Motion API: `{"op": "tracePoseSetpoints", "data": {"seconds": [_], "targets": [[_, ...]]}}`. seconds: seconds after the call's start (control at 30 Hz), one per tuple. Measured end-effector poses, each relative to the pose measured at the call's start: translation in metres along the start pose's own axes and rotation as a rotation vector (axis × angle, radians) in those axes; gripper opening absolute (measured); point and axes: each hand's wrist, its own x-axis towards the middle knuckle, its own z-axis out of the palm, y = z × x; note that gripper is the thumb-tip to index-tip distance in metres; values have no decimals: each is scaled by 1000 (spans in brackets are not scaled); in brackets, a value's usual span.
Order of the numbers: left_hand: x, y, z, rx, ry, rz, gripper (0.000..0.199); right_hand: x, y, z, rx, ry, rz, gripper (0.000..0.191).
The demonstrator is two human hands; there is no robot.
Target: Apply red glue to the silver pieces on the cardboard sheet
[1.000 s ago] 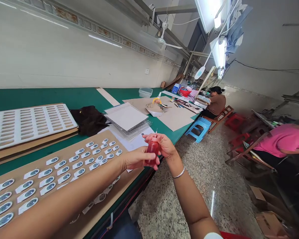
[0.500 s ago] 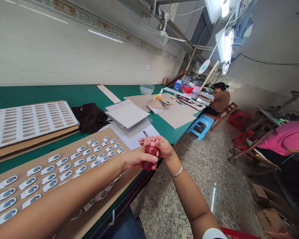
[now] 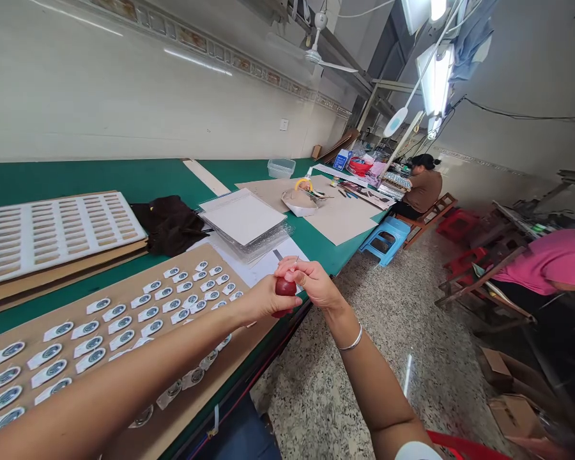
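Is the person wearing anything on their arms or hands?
Both hands, left and right, are bare, no gloves or rings visible. The right wrist wears a thin silver metal bangle. Both forearms are bare; a white sleeve edge shows near the right elbow.

The hands (image 3: 292, 291) hide most of the small red bottle (image 3: 284, 287).

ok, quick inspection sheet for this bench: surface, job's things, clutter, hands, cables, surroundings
Surface: green table, brown cardboard sheet along the near edge.
Job's things: small red bottle with thin nozzle; rows of oval labels on the cardboard.
Clutter: white slotted tray, dark cloth, clear sheet stack.
Hands: left hand and right hand both grip the bottle.
Cables: black wire on far wall.
Surroundings: blue stool, seated person, ceiling fan.
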Motion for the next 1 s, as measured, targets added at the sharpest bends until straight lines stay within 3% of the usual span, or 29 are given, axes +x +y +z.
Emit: {"op": "tracePoseSetpoints", "data": {"seconds": [0.17, 0.27, 0.37, 0.53, 0.63, 0.7, 0.77, 0.83, 0.9, 1.0], "targets": [[10, -14, -5, 67, 50, 25, 25, -6, 11, 1, 58, 92, 77, 31], [17, -18, -8, 45, 116, 65, 31, -17, 19, 5, 153, 270, 114, 44], [24, -22, -11, 30, 213, 162, 53, -30, 23, 15, 165, 440, 147, 48], [23, -28, -8, 147, 196, 159, 95, -39, 19, 36, 58, 394, 257, 42], [11, -27, -6, 220, 174, 124, 103, -36, 19, 43, 10, 391, 298, 39], [3, -24, -15, 265, 96, 153, 104, -32, 22, 45, 35, 401, 308, 38], [-2, -19, -39, 407, 20, 160, 105, -25, 26, 44, 52, 453, 315, 39], [-4, -16, -78, 629, 80, 92, 101, -18, 32, 40, 45, 535, 319, 41], [-3, -16, -125, 808, 344, -12, 78, -11, 37, 34, 32, 622, 324, 47], [2, -25, -189, 885, 623, -132, 56, -4, 47, 28, 22, 671, 343, 53]]}}
